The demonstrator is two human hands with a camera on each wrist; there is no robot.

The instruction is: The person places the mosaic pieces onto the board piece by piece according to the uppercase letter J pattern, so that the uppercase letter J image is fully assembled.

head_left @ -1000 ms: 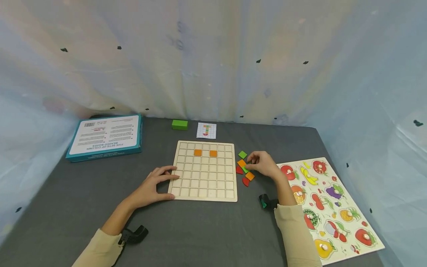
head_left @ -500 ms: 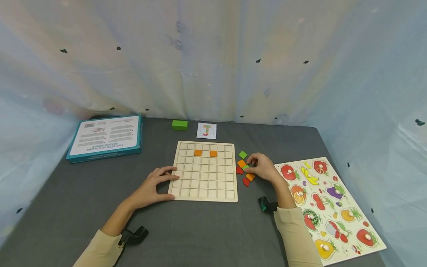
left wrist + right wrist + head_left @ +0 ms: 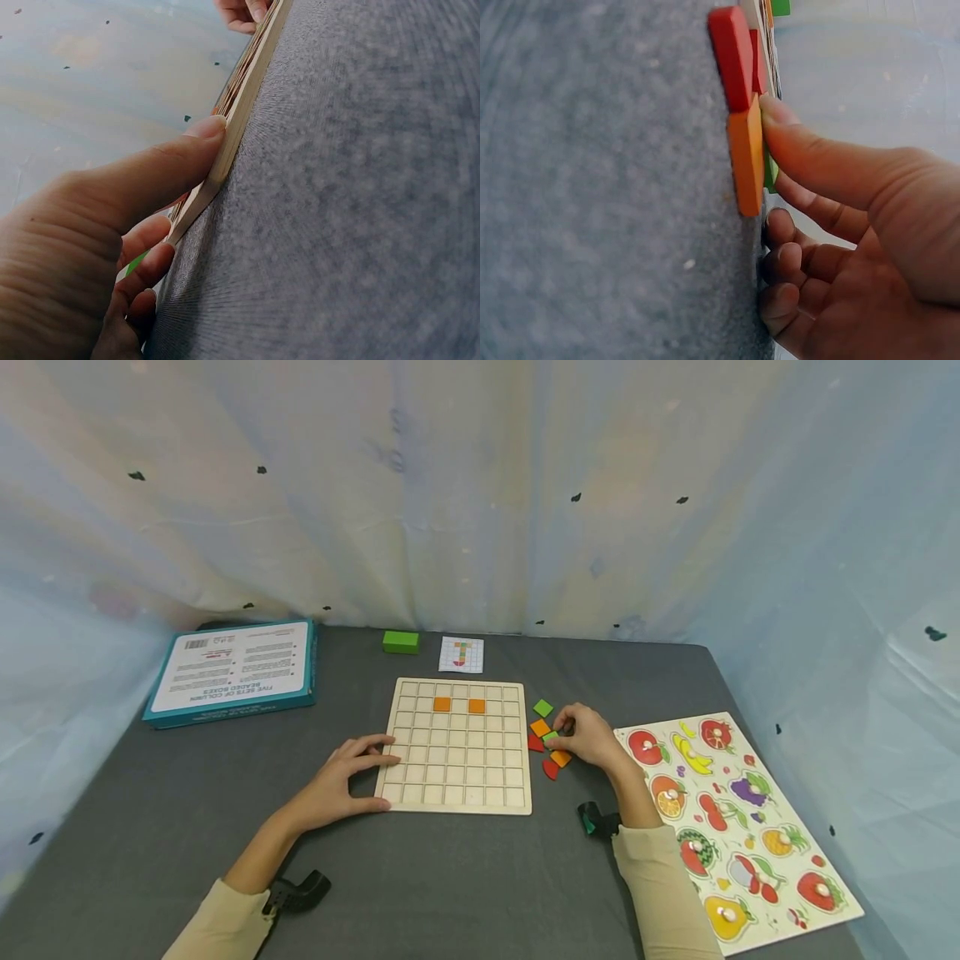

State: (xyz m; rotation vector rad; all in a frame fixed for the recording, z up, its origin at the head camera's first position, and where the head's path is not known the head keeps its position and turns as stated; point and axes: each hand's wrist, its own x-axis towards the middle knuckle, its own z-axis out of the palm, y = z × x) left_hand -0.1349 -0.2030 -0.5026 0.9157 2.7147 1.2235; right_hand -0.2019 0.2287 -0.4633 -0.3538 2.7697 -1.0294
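My left hand [image 3: 337, 785] rests at the left side of a square wooden grid board [image 3: 456, 754], its thumb on the near left corner and fingertips over the left edge. Two orange square tiles [image 3: 442, 704] sit in the board's upper cells. Right of the board, my right hand [image 3: 588, 735] pinches a green square tile [image 3: 551, 739] between thumb and index finger, low among loose pieces. In the right wrist view, the thumb lies against this green tile [image 3: 769, 171], behind an orange tile [image 3: 746, 161] and a red piece [image 3: 731, 56].
Another green tile [image 3: 543, 708] and red quarter-round pieces [image 3: 551, 769] lie beside the board. Behind it are a pattern card [image 3: 461, 655] and a green block [image 3: 401, 642]. A teal box [image 3: 232, 668] stands far left; a fruit puzzle board [image 3: 738, 827] lies under the right forearm.
My right thumb and index finger have come in slightly onto the green tile. The left hand keeps its place on the board, and the head view has shifted a little.
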